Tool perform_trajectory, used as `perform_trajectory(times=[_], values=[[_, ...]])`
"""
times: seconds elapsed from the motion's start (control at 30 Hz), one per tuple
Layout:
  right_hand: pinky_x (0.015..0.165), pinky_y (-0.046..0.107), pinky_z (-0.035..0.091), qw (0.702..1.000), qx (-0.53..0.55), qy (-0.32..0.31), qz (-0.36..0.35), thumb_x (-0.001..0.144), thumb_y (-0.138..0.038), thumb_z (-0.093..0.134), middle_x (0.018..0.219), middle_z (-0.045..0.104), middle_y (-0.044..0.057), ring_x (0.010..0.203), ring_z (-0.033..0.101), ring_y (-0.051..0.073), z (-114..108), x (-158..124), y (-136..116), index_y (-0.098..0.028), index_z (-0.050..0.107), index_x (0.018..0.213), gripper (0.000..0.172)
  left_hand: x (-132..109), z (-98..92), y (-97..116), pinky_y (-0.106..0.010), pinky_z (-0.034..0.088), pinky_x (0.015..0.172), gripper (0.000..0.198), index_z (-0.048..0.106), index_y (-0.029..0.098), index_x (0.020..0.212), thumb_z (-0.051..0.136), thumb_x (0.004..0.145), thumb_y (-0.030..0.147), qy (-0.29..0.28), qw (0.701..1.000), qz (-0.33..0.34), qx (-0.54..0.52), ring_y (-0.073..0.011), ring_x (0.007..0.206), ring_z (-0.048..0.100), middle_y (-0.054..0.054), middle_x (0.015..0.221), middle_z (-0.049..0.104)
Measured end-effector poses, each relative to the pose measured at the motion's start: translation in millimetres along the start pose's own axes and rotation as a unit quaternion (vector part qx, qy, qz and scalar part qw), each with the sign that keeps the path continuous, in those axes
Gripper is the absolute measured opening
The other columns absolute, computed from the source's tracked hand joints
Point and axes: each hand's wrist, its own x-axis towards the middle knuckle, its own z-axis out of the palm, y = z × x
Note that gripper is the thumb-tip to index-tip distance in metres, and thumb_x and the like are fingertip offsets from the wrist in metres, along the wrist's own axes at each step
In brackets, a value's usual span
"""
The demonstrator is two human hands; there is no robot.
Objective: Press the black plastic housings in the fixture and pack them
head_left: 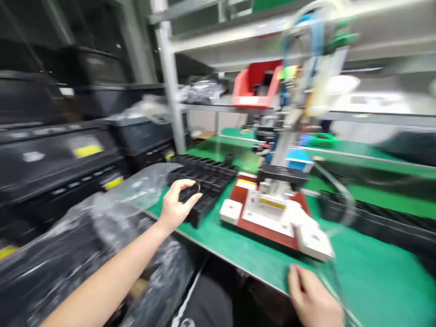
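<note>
My left hand (177,203) reaches out over the near corner of a black compartment tray (204,178) on the green bench mat (357,272). Its thumb and fingers pinch a thin dark ring (191,190). My right hand (311,295) rests at the front edge of the bench, fingers curled against the mat, with nothing clearly seen in it. Between the hands stands a press fixture on a red base (272,213) with white blocks and yellow labels. The picture is smeared by motion.
Stacked black crates (51,154) with yellow labels fill the left side. Clear plastic bags (85,236) cover bins below my left arm. A red bin (259,84) sits on a shelf behind the fixture. A steel rack post (170,86) rises at the back.
</note>
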Motion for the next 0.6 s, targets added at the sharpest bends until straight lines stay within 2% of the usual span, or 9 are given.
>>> perform_trajectory(times=[0.07,0.13,0.2,0.33,0.4,0.47,0.6], values=[[0.062,0.027,0.043,1.000,-0.022,-0.005,-0.016,0.098,-0.030,0.044,0.076,0.067,0.004,0.063,0.062,0.015,-4,-2,4,-0.015,0.064,0.087,0.028,12,39.0,28,-0.038,0.048,0.092,0.032,0.060,0.021,0.103,0.073,0.076,0.032,-0.067,0.987,0.144,-0.004,-0.0192,0.098,0.060,-0.005,0.102,0.065],[0.064,0.027,0.042,0.999,-0.027,-0.007,-0.015,0.098,-0.024,0.043,0.071,0.063,0.003,0.063,0.061,0.015,-3,0,5,-0.014,0.062,0.087,0.025,26,77.6,56,-0.037,0.048,0.090,0.030,0.060,0.021,0.107,0.068,0.080,0.031,-0.100,0.962,0.252,-0.011,-0.0189,0.098,0.059,-0.005,0.103,0.065],[0.062,0.028,0.040,1.000,-0.029,-0.008,-0.004,0.099,-0.022,0.042,0.068,0.060,0.003,0.061,0.059,0.015,-1,1,3,-0.015,0.061,0.087,0.023,40,114.0,80,-0.037,0.048,0.091,0.028,0.060,0.020,0.108,0.065,0.084,0.033,-0.119,0.949,0.292,-0.011,-0.0190,0.099,0.059,-0.005,0.104,0.066],[0.061,0.028,0.036,1.000,-0.016,-0.010,0.013,0.099,-0.021,0.041,0.067,0.057,0.002,0.061,0.056,0.014,-2,-3,-2,-0.017,0.059,0.082,0.026,64,172.7,106,-0.036,0.049,0.090,0.029,0.063,0.019,0.110,0.057,0.088,0.038,-0.163,0.946,0.278,0.047,-0.0205,0.102,0.060,-0.007,0.106,0.066],[0.061,0.028,0.036,1.000,-0.013,-0.008,0.021,0.099,-0.022,0.040,0.066,0.056,0.002,0.061,0.055,0.015,-2,-4,-2,-0.017,0.058,0.080,0.027,68,191.0,109,-0.036,0.052,0.085,0.027,0.065,0.019,0.108,0.053,0.090,0.036,-0.194,0.937,0.280,0.074,-0.0207,0.098,0.062,-0.006,0.105,0.068],[0.060,0.029,0.035,0.999,-0.018,-0.005,0.027,0.099,-0.021,0.038,0.066,0.056,0.002,0.061,0.054,0.015,-3,-4,-2,-0.018,0.058,0.080,0.028,66,200.6,109,-0.038,0.052,0.084,0.028,0.066,0.020,0.107,0.046,0.093,0.034,-0.223,0.924,0.294,0.103,-0.0219,0.096,0.064,-0.006,0.107,0.068],[0.059,0.030,0.033,0.999,-0.035,-0.008,0.030,0.099,-0.020,0.038,0.065,0.054,0.003,0.059,0.052,0.016,-3,-2,-3,-0.018,0.058,0.080,0.028,57,201.8,110,-0.051,0.040,0.103,0.038,0.057,0.018,0.125,0.050,0.091,0.033,-0.251,0.893,0.335,0.165,-0.0301,0.118,0.056,-0.013,0.127,0.060]])
